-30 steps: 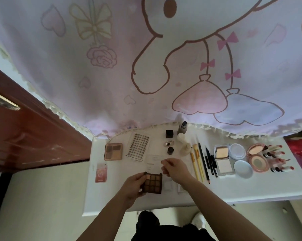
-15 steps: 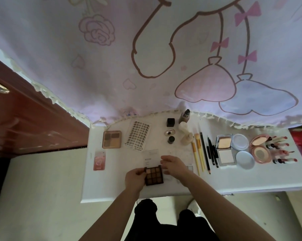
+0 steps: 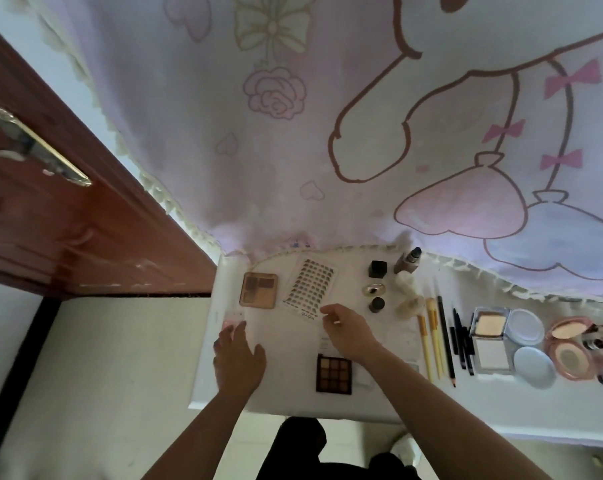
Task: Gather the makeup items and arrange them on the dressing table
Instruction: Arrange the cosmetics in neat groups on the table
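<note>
**A:** where's your dark palette (image 3: pixel 333 373) at right now?

**B:** Flat on the table (image 3: pixel 288 344), close to the front edge, between your two forearms. Neither hand is touching it.

**A:** and the hands?

**B:** Your left hand (image 3: pixel 238 358) is out by the table's left edge, fingers straight and a bit spread. The fingertips reach the pink card (image 3: pixel 231 317), but it's blurry so I can't tell if they touch it. Your right hand (image 3: pixel 347 329) has loosely bent fingers, thumb and forefinger right by the near corner of the sticker sheet (image 3: pixel 308 287). Can't tell if it's pinching anything.

**A:** any free room?

**B:** There's a bare strip between your left hand and the dark palette. The tan palette (image 3: pixel 258 290) sits just beside the sticker sheet up near the back. The brushes (image 3: pixel 431 337) are lined up right of your right forearm, so that side's tight.
</note>
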Demonstrator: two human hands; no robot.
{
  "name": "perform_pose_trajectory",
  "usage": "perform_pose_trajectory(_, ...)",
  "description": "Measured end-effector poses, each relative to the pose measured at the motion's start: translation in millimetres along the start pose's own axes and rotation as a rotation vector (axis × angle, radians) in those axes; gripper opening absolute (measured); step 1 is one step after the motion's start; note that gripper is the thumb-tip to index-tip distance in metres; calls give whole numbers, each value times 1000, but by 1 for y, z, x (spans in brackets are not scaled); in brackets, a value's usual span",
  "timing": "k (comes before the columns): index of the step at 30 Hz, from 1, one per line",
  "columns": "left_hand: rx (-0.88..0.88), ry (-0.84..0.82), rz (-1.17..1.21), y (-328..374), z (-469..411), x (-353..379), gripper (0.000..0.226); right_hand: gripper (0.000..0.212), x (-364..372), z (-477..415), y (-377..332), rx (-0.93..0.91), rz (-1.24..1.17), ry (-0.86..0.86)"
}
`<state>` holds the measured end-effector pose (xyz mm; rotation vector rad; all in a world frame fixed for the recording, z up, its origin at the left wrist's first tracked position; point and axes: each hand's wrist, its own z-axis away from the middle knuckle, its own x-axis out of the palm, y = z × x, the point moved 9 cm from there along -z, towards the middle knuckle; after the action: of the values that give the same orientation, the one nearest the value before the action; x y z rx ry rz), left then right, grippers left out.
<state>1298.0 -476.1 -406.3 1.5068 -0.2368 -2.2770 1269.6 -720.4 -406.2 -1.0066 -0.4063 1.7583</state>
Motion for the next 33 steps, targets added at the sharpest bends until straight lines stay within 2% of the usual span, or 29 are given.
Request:
perform_pose_trajectory(4, -39, -3, -136, -33, -22, -6, 71, 35, 37, -15, -29, -72, 105, -75)
perform_pose_trajectory(8, -49, 9, -93, -48, -37, -6, 79, 36, 65, -23, -42, -95, 118, -111)
perform_pose_trajectory(10, -56, 43, -50, -52, -40, -7, 74, 36, 74, -26, -46, -95, 119, -114)
perform_pose_trajectory(11, -49, 62, -19, -53, -42, -8, 64, 36, 77, -28, -46, -84, 104, -110)
perform_pose_trajectory(13, -59, 61, 65, -55, -47, -10, 43, 34, 81, -32, -47, -66, 79, -98)
perform_pose_trajectory(14, -69, 39, 106, -57, -50, -11, 39, 33, 83, -34, -48, -62, 76, -94)
perform_pose_trajectory(18, -12, -68, 277, -50, -55, -13, 52, 28, 88, -36, -52, -36, -10, -87)
perform_pose_trajectory(25, 312, -197, 501, 10, -55, -38, 62, 23, 75, -25, -78, -47, -286, -72)
perform_pose_trajectory(28, 288, -205, 653, 28, -55, -55, 47, 21, 48, -16, -84, -41, -411, 9)
perform_pose_trajectory(31, 233, -381, 975, 56, -46, -65, 32, 16, 21, 1, -92, -55, -530, 44)
perform_pose_trajectory(33, 220, -492, 1142, 73, -39, -66, 37, 15, 6, 13, -103, -114, -542, 39)
